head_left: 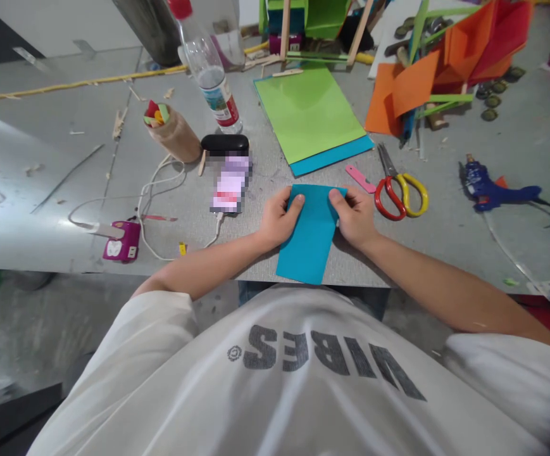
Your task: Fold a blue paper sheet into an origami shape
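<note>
A blue rectangular sheet of paper is held at the table's near edge, its lower end pointing toward my shirt. My left hand grips its left side, thumb on top and fingers underneath. On the opposite side my right hand pinches the upper right edge the same way. To the right of that hand lie scissors with one red and one yellow handle, and a small pink cutter. Beyond the paper rest a green sheet and a blue sheet partly under it.
Left of my hands are a charging phone, a black case, a plastic bottle, a cup of paper scraps and a purple plug adapter. To the right lies a blue glue gun; orange paper pieces stand behind.
</note>
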`<act>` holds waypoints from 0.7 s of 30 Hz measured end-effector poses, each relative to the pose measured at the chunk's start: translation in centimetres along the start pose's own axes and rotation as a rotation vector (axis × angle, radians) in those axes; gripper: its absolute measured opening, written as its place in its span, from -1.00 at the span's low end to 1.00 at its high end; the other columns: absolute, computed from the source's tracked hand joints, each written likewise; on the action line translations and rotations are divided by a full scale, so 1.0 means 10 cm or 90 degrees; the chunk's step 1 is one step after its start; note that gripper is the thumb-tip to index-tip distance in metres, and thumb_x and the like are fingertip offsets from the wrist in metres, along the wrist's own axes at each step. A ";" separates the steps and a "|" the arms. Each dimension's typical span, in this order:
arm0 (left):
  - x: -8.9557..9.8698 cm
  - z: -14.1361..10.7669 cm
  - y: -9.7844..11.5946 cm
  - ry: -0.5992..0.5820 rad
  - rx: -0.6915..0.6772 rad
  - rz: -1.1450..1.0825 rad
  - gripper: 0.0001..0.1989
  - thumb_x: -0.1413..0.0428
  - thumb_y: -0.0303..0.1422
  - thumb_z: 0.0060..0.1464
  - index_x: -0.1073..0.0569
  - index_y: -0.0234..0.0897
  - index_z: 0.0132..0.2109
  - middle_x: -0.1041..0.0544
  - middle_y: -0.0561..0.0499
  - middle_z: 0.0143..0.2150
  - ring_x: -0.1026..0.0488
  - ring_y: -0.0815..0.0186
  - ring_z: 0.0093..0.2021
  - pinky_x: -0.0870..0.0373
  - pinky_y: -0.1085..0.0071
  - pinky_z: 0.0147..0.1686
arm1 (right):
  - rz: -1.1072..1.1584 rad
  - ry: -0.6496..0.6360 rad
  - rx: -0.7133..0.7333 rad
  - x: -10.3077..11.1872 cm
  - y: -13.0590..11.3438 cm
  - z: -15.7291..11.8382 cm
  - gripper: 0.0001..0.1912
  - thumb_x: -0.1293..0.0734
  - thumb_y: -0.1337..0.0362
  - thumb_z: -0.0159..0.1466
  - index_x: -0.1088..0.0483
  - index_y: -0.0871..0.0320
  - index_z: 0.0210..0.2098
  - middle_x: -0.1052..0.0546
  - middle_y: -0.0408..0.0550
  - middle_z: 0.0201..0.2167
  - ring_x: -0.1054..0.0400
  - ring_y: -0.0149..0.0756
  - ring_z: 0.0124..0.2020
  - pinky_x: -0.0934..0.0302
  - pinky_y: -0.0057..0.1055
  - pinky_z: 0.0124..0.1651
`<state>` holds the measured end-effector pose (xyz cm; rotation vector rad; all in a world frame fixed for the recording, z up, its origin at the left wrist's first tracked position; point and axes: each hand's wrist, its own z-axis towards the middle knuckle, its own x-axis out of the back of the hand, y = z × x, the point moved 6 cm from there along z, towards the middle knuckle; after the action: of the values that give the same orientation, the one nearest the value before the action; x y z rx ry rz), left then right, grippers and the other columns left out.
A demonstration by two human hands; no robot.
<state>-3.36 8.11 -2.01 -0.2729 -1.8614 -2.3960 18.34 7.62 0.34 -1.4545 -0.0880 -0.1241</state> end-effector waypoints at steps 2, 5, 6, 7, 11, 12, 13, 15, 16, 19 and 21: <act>0.03 -0.01 0.00 0.014 -0.004 -0.001 -0.15 -0.14 0.59 0.53 -0.40 -0.10 -0.25 -0.38 0.05 -0.39 -0.38 0.23 -0.33 -0.21 0.19 -0.30 | 0.018 0.029 0.009 0.01 0.03 0.02 -0.04 -0.52 -0.81 0.30 -0.33 -0.07 -0.47 -0.23 -0.19 -0.54 -0.12 -0.26 -0.47 -0.15 -0.15 -0.37; 0.07 -0.01 0.02 0.044 -0.013 -0.004 -0.16 -0.14 0.57 0.56 -0.34 -0.10 -0.25 -0.35 0.06 -0.39 -0.35 0.24 -0.34 -0.18 0.18 -0.30 | 0.018 0.039 -0.013 0.00 0.09 0.04 -0.09 -0.51 -0.80 0.32 -0.41 -0.09 -0.40 -0.29 -0.18 -0.55 -0.20 -0.21 -0.49 -0.21 -0.14 -0.38; 0.08 -0.01 0.02 0.053 -0.015 -0.002 -0.16 -0.13 0.57 0.57 -0.34 -0.10 -0.25 -0.35 0.06 -0.39 -0.35 0.25 -0.35 -0.18 0.17 -0.29 | 0.006 0.040 -0.021 0.00 0.10 0.05 -0.09 -0.50 -0.81 0.31 -0.44 -0.09 -0.38 -0.33 -0.17 -0.53 -0.23 -0.20 -0.48 -0.24 -0.13 -0.38; 0.08 -0.01 0.02 0.059 -0.017 -0.001 -0.17 -0.12 0.57 0.57 -0.34 -0.10 -0.24 -0.36 0.06 -0.39 -0.35 0.24 -0.35 -0.18 0.17 -0.29 | -0.009 0.041 -0.028 -0.01 0.11 0.06 -0.09 -0.50 -0.83 0.29 -0.45 -0.09 -0.36 -0.36 -0.16 -0.51 -0.26 -0.18 -0.46 -0.26 -0.13 -0.36; 0.06 0.00 0.00 0.057 -0.010 0.001 -0.17 -0.10 0.58 0.57 -0.35 -0.09 -0.22 -0.42 0.05 -0.38 -0.38 0.23 -0.35 -0.23 0.14 -0.27 | -0.030 0.052 -0.030 0.01 0.13 0.14 -0.13 -0.52 -0.78 0.30 -0.47 -0.10 -0.31 -0.45 -0.15 -0.47 -0.35 -0.15 -0.41 -0.37 -0.10 -0.29; 0.05 0.00 0.00 0.050 -0.008 -0.001 -0.18 -0.10 0.58 0.57 -0.35 -0.08 -0.21 -0.42 0.05 -0.38 -0.39 0.22 -0.36 -0.25 0.14 -0.27 | -0.027 0.051 -0.025 0.03 0.13 0.16 -0.17 -0.54 -0.73 0.33 -0.48 -0.10 -0.31 -0.45 -0.14 -0.47 -0.36 -0.14 -0.41 -0.39 -0.09 -0.28; 0.04 -0.01 0.00 0.041 -0.006 -0.004 -0.18 -0.10 0.58 0.57 -0.36 -0.08 -0.21 -0.42 0.05 -0.39 -0.39 0.22 -0.36 -0.26 0.14 -0.27 | -0.025 0.049 -0.020 0.04 0.13 0.18 -0.22 -0.56 -0.68 0.36 -0.50 -0.10 -0.32 -0.45 -0.14 -0.49 -0.37 -0.13 -0.42 -0.40 -0.07 -0.28; 0.03 -0.02 -0.01 0.019 -0.004 -0.010 -0.19 -0.11 0.58 0.57 -0.38 -0.07 -0.20 -0.43 0.04 -0.40 -0.41 0.21 -0.36 -0.26 0.14 -0.27 | -0.025 0.050 -0.018 0.07 0.13 0.20 -0.27 -0.58 -0.59 0.39 -0.47 -0.11 -0.39 -0.40 -0.14 -0.53 -0.34 -0.13 -0.46 -0.37 -0.05 -0.31; 0.02 -0.03 -0.01 0.006 -0.004 -0.013 -0.20 -0.12 0.58 0.56 -0.40 -0.07 -0.20 -0.43 0.04 -0.41 -0.41 0.21 -0.36 -0.26 0.15 -0.28 | -0.031 0.053 -0.019 0.10 0.13 0.21 -0.26 -0.57 -0.57 0.40 -0.41 -0.12 -0.44 -0.36 -0.13 -0.56 -0.30 -0.13 -0.47 -0.33 -0.04 -0.32; 0.01 -0.03 -0.02 -0.020 0.007 -0.027 -0.20 -0.13 0.58 0.55 -0.44 -0.07 -0.19 -0.48 0.03 -0.39 -0.44 0.19 -0.34 -0.28 0.17 -0.30 | -0.075 0.057 -0.020 0.13 0.09 0.20 -0.17 -0.49 -0.62 0.42 -0.24 -0.12 -0.53 -0.31 -0.09 -0.56 -0.21 -0.13 -0.46 -0.24 -0.03 -0.31; 0.00 -0.02 -0.03 -0.023 0.016 -0.044 -0.20 -0.14 0.58 0.54 -0.46 -0.07 -0.17 -0.52 0.02 -0.36 -0.47 0.19 -0.32 -0.33 0.18 -0.30 | -0.106 0.053 -0.017 0.13 0.05 0.18 -0.16 -0.42 -0.70 0.41 -0.29 -0.12 -0.46 -0.36 -0.06 -0.51 -0.24 -0.10 -0.42 -0.27 -0.01 -0.26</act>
<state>-3.45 8.00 -2.34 -0.2555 -1.9459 -2.4260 19.76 9.41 0.25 -1.4661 -0.1394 -0.3231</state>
